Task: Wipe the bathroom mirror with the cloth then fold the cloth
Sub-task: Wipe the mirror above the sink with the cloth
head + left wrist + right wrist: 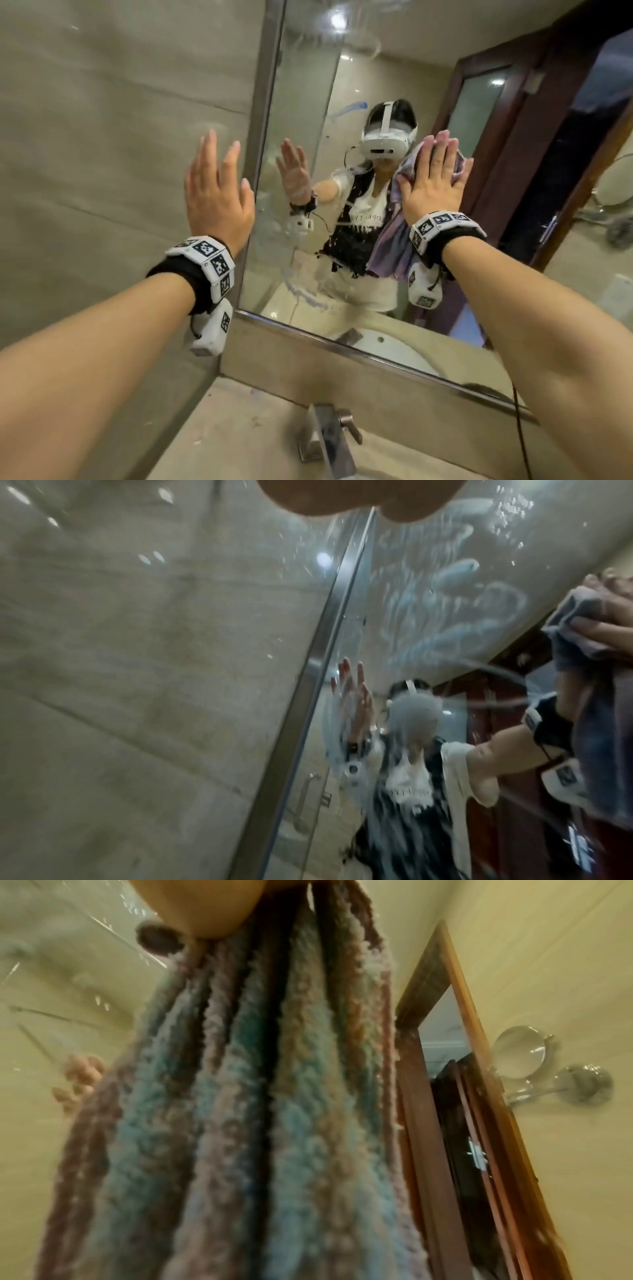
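The bathroom mirror (pixel 308 85) has a metal frame (pixel 263 137) and carries blue-white smears (pixel 349 109) on its left part. The smears (pixel 445 601) cover much of the glass in the left wrist view. My right hand (pixel 435 171) lies flat, fingers straight, and presses a purple-blue striped cloth (pixel 390 250) against the glass. The cloth's lower part hangs loose below my wrist. In the right wrist view the fluffy cloth (pixel 274 1096) fills the middle. My left hand (pixel 219 178) is flat with spread fingers on the tiled wall (pixel 102 137), right beside the mirror's left frame, holding nothing.
A metal faucet (pixel 329 442) stands on the stone counter (pixel 239 428) below the mirror. A brown wooden door frame (pixel 582 205) runs along the mirror's right side. A round shaving mirror (pixel 520 1053) is fixed to the right wall.
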The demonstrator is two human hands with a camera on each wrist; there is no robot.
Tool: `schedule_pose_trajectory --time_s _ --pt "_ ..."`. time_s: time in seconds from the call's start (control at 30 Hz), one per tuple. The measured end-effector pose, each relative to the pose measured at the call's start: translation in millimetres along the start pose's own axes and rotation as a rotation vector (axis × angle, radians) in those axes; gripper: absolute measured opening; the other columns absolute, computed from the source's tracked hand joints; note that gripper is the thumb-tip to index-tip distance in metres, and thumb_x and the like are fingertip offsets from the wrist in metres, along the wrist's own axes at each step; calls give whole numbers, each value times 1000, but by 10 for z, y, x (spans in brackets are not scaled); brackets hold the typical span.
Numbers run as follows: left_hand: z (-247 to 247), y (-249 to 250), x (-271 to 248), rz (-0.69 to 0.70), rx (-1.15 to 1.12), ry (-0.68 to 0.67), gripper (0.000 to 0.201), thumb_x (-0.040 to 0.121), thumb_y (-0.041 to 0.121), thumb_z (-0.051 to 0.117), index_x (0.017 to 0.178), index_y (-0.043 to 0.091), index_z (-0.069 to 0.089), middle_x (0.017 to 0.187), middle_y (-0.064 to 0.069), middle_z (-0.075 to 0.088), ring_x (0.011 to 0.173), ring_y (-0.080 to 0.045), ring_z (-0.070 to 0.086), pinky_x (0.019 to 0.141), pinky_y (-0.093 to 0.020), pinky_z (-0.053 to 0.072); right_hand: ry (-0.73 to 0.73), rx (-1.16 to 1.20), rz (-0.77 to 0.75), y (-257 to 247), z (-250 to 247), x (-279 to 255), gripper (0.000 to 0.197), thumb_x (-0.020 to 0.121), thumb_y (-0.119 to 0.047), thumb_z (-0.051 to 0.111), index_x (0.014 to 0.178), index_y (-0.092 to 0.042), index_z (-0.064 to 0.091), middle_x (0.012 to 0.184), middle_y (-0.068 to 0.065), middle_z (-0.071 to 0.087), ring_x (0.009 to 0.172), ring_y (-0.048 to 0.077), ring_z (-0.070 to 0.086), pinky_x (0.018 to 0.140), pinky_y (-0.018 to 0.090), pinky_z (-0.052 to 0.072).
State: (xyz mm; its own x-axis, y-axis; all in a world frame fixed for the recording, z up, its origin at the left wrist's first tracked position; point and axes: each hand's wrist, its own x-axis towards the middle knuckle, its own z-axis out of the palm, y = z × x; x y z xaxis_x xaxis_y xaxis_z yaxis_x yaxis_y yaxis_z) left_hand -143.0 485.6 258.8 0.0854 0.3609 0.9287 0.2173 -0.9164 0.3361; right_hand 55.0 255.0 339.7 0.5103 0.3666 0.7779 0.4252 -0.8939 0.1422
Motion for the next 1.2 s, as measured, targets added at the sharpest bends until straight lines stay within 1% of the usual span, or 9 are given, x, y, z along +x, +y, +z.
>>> schedule_pose_trajectory --time_s 0.17,0.3,0.4,0.47,0.57,0.63,0.77,0.87,1.2 --pt "-244 54 600 18 5 79 51 87 16 45 137 10 42 150 -18 29 139 -33 29 109 -40 27 -18 15 -20 -52 -302 322 74 97 -44 32 148 -11 -9 156 12 -15 144 26 -13 114 50 -9" --pt "-305 30 854 69 0 141 50 86 14 49 136 9 44 148 -18 33 136 -33 33 105 -42 33 13 19 7 -51 -387 500 73 98 -45 30 148 -13 -10 156 11 -18 144 26 -16 114 50 -11" --pt "-224 20 943 98 31 160 50 84 15 53 133 11 46 146 -16 37 133 -33 38 98 -44 40 91 -9 113 -72 -418 541 74 96 -48 31 149 -12 -8 156 13 -15 144 30 -14 107 53 -21" --pt "-153 49 988 91 26 148 50 84 17 52 134 12 46 147 -15 37 134 -32 36 99 -45 38 130 -19 124 -77 -392 563 73 95 -50 27 149 -13 -5 157 14 -12 145 29 -11 103 53 -28" --pt "-71 79 1013 75 1 138 50 86 18 50 135 14 44 148 -14 34 137 -30 32 102 -45 33 117 -15 62 -93 -324 585 72 94 -55 16 149 -14 -7 157 12 -11 145 26 -10 108 50 -23" --pt "-24 76 1041 82 -14 133 50 85 18 50 135 15 43 149 -13 34 138 -29 31 103 -45 32 98 19 55 -113 -314 638 75 94 -56 20 148 -15 -12 156 11 -17 144 25 -16 109 47 -24" --pt "56 42 1180 149 -3 153 51 85 17 52 134 15 42 148 -13 35 137 -28 31 102 -44 33 188 98 169 -291 -417 926 70 97 -46 26 149 -11 -7 157 13 -12 145 27 -12 111 50 -16" --pt "100 65 1351 189 -17 171 51 85 17 51 135 15 40 148 -13 34 138 -28 30 104 -42 32 237 144 222 -473 -627 1271 70 97 -46 26 149 -8 -2 156 17 -7 145 30 -8 113 54 -8" --pt "280 155 1482 106 -106 301 53 84 14 54 134 16 35 144 -10 40 135 -23 31 106 -33 25 238 65 79 -989 -1333 2410 74 95 -53 19 148 -10 -10 156 12 -16 144 26 -15 112 53 -13"
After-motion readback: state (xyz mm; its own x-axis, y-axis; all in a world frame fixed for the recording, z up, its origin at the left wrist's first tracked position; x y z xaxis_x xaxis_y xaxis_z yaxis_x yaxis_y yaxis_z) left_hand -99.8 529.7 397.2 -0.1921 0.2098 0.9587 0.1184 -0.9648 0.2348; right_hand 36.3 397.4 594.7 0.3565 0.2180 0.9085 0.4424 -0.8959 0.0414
